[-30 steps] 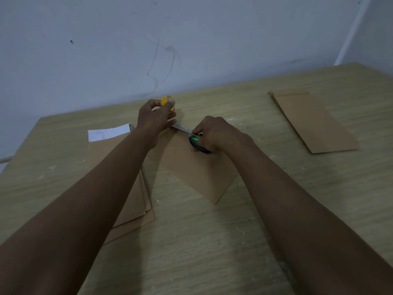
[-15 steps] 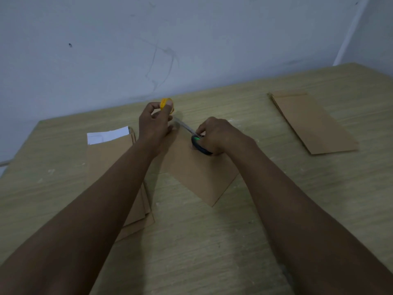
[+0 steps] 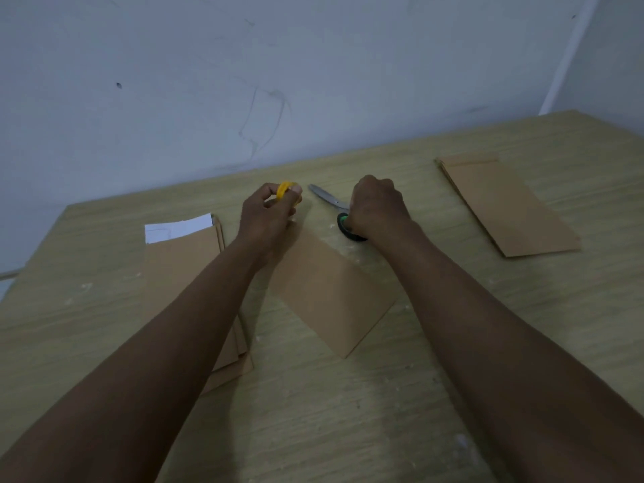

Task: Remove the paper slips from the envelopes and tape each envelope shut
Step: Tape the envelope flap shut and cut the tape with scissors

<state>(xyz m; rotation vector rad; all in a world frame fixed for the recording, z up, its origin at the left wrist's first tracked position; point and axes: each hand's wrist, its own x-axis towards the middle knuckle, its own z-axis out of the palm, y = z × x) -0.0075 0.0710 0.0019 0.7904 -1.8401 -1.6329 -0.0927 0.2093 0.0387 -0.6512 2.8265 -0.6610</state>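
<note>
Nearest me on the bench (image 3: pixel 348 430) lies the envelope (image 3: pixel 331 294) I am working on, set at a slant between my forearms, its far end tucked under my left hand (image 3: pixel 268 217). Everything else I place from that envelope.

Left of it sits a stack (image 3: pixel 188 273) of envelopes, and the top one has a white slip (image 3: pixel 179 229) poking out of its far end, so those are not yet emptied, I judge. Well to the right lies another pile (image 3: pixel 505 207), flaps folded over, probably the finished ones.

At the envelope's far end my left hand has its fingers curled round the yellow tape roll (image 3: pixel 285 190), pinching it just above the flap. My right hand (image 3: pixel 378 210), just beyond the envelope's right edge, is closed round the green handle of the scissors (image 3: pixel 334 207), blades pointing away to the left towards the tape.

To do this step well, I should press the cut strip flat across the flap with a fingertip, keeping the envelope pinned so it does not skate. I cannot see the strip itself; it is too thin or hidden. The scissors can go down beside the envelope, clear of the flap.
</note>
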